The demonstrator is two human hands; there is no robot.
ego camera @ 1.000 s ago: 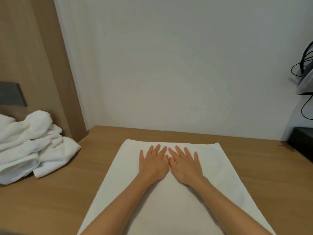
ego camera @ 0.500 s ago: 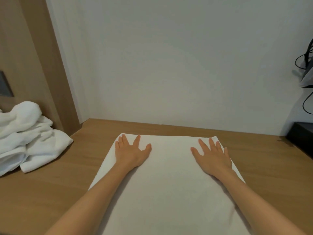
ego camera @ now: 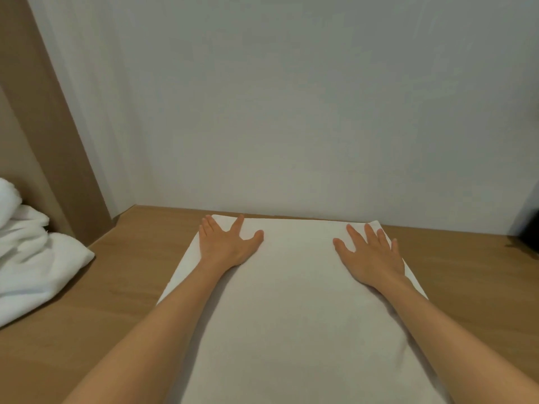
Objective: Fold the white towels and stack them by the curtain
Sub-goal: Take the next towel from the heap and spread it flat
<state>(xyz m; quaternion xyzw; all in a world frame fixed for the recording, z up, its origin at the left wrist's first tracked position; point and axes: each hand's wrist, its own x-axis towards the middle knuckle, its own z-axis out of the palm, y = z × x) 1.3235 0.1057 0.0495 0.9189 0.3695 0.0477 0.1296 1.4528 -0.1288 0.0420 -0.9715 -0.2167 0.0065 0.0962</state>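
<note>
A white towel (ego camera: 294, 290) lies flat on the wooden table (ego camera: 116, 287), its far edge close to the white curtain (ego camera: 262, 112). My left hand (ego camera: 226, 243) rests flat on the towel's far left corner, fingers spread. My right hand (ego camera: 370, 252) presses flat on the far right corner, fingers apart. Neither hand grips the cloth. A heap of unfolded white towels (ego camera: 32, 252) sits at the left edge of the table.
A wooden panel (ego camera: 52, 126) rises at the left beside the curtain. A dark object (ego camera: 529, 231) stands at the far right edge of the table. Bare wood shows on both sides of the flat towel.
My hands slid apart from the towel's middle to its far corners. The view has shifted, so the towel heap sits further left and the towel nearer the curtain.
</note>
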